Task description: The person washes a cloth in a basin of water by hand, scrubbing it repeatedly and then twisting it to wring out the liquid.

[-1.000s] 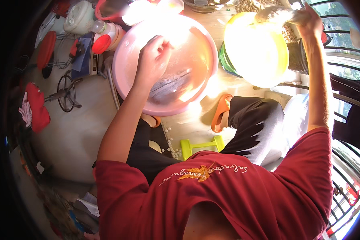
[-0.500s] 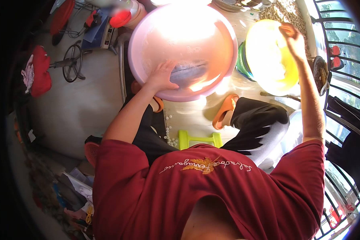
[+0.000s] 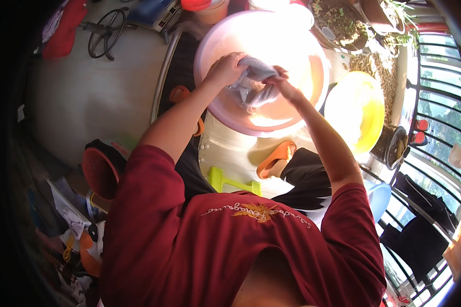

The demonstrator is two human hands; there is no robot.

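Observation:
A wet grey-blue cloth (image 3: 259, 69) hangs bunched between my two hands above the large pink basin (image 3: 264, 128). My left hand (image 3: 227, 69) is closed on its left side, and my right hand (image 3: 284, 84) grips it on the right with bent fingers. Part of the cloth droops toward the water in the basin. What kind of cloth it is I cannot make out. Strong sunlight washes out the basin's far side.
A yellow basin (image 3: 366, 110) stands to the right of the pink one. Between my legs is a lime-green stool (image 3: 235, 184). Potted plants (image 3: 343, 25) sit at the far right, beside a barred window (image 3: 438, 82). A blue scale-like box (image 3: 156, 14) is far left.
My right hand has come from the yellow basin to the pink one and now grips the cloth. My left hand has closed on the cloth, which is lifted and bunched. The view has shifted.

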